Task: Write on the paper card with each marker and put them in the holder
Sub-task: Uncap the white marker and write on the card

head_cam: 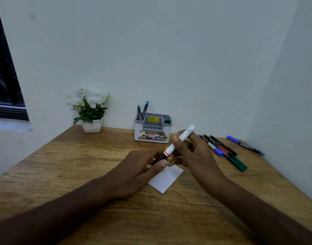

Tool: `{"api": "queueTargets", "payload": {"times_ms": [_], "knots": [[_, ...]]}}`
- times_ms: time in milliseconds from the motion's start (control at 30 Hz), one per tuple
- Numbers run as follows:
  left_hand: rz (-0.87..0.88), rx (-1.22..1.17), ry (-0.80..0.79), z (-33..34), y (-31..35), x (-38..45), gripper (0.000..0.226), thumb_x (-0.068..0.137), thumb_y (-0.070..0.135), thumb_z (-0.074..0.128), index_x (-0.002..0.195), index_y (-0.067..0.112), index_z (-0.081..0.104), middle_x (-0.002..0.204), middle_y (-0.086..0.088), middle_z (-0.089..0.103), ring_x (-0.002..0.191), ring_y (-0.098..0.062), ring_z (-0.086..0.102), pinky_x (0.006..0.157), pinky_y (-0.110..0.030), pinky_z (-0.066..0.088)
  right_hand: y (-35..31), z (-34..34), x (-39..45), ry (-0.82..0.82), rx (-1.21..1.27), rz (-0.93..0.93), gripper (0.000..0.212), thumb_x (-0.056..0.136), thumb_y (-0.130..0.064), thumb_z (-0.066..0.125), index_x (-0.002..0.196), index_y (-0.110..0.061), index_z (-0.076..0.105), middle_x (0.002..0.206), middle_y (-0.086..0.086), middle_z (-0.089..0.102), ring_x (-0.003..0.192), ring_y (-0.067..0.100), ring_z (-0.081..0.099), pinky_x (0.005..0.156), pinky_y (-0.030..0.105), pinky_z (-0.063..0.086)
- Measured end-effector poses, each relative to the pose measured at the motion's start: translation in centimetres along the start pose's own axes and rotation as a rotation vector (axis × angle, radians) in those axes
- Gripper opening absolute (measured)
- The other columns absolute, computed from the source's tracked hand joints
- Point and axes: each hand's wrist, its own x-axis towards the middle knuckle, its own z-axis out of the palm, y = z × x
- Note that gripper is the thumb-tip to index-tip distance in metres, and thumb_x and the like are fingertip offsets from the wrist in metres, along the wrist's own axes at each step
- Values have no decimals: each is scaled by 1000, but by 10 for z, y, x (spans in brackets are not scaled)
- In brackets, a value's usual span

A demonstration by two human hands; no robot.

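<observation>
Head view shows both hands meeting over a wooden table. Right hand grips the white barrel of a marker, held tilted with its far end up and away. Left hand pinches the marker's dark cap end between thumb and fingers; whether the cap is on or coming off I cannot tell. Just under and between the hands lies the white paper card, flat on the table, partly hidden by the left fingers. Beyond the hands stands the grey and white holder with markers already upright in it. Right of the right hand lies a loose bunch of markers. Far left of the left hand sits a potted white flower.
</observation>
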Motion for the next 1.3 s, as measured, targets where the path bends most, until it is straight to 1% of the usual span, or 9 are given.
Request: {"api": "queueTargets", "payload": {"times_ms": [200,367,500,633,767,1000,1133,1233,1300], "knots": [[80,81,84,-3,0,2,28,111,33,40,126,24,63,102,14,72,91,-3,69,78,-17,53,3,6,-8,-55,-222,-6,36,85,-58,73,105,-29,81,94,-8,83,85,11,79,69,26,63],[16,159,-12,0,-7,0,25,112,33,36,130,27,51,111,16,58,99,-3,56,82,-17,43,-4,14,-13,-170,-141,25,23,89,-61,62,106,-56,78,101,-19,82,96,3,77,73,18,61],[44,158,-50,-3,-4,-1,30,113,45,30,135,35,48,115,23,58,104,0,58,87,-21,47,-4,17,-15,-264,-104,77,34,93,-74,53,126,-73,61,116,-21,77,112,0,73,83,24,64],[98,242,18,-6,-1,3,46,112,49,26,146,25,46,99,13,68,82,-5,61,74,-33,50,-4,17,-15,-281,-70,69,46,84,-87,54,126,-71,62,115,-20,78,113,-2,73,88,34,62],[107,256,61,-7,0,3,51,111,51,26,151,26,44,64,15,51,56,-11,54,51,-27,39,-4,16,-16,-315,-45,74,51,86,-86,52,133,-68,60,120,-25,75,116,-2,71,93,35,59],[9,290,-91,-40,-29,0,42,97,73,41,134,52,43,72,8,60,66,-9,56,56,-28,41,3,11,-12,-213,123,153,49,91,-72,52,135,-56,66,124,-12,75,118,21,74,99,46,59],[22,302,-297,-48,-45,-4,32,98,59,59,131,58,57,67,14,58,63,-9,56,56,-29,37,12,13,-8,-38,289,269,62,83,-59,64,128,-17,75,115,17,72,91,22,70,80,41,60],[26,274,-294,-47,-49,0,34,95,61,63,129,54,62,66,18,59,63,-6,57,56,-23,34,15,10,-7,21,255,230,41,97,-42,63,107,-6,79,97,15,72,76,18,67,65,29,60],[37,275,-289,-46,-52,1,36,95,62,62,130,53,62,67,18,60,62,-6,57,55,-22,32,17,7,-7,-4,191,242,25,101,-26,67,100,-5,79,97,17,78,77,22,73,71,31,65]]}}
